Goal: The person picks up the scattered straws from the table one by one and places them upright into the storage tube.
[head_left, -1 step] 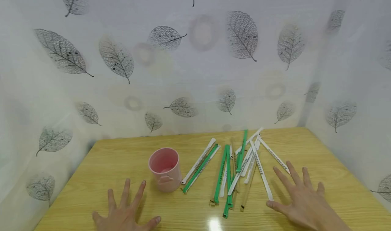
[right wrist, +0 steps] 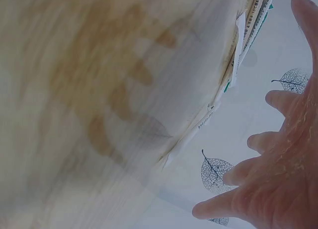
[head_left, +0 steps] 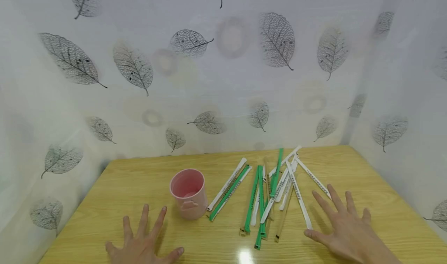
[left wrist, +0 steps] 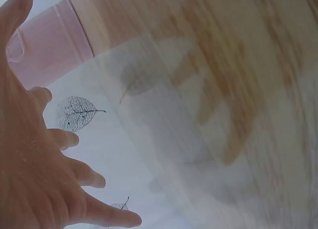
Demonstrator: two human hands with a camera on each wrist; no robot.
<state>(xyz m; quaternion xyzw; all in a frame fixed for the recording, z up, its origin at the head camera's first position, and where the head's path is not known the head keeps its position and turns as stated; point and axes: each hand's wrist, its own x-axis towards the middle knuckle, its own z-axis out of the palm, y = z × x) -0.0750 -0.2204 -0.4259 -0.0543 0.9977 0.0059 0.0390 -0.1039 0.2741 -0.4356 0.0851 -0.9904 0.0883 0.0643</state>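
Note:
A pink cup stands upright left of the middle of the table, and part of its side fills a corner of the left wrist view. Just right of it lie a few slim wrapped straws, white and green. Further right is a loose, crossing pile of green, white and tan wrapped straws with printed text. My left hand is spread, palm down, in front of the cup and apart from it. Spread likewise, my right hand is beside the pile, its thumb tip near the end of a white straw. Both hands hold nothing.
The yellow wood-grain table is glossy and reflects both hands in the wrist views. A pale cloth with leaf prints hangs behind it and along both sides.

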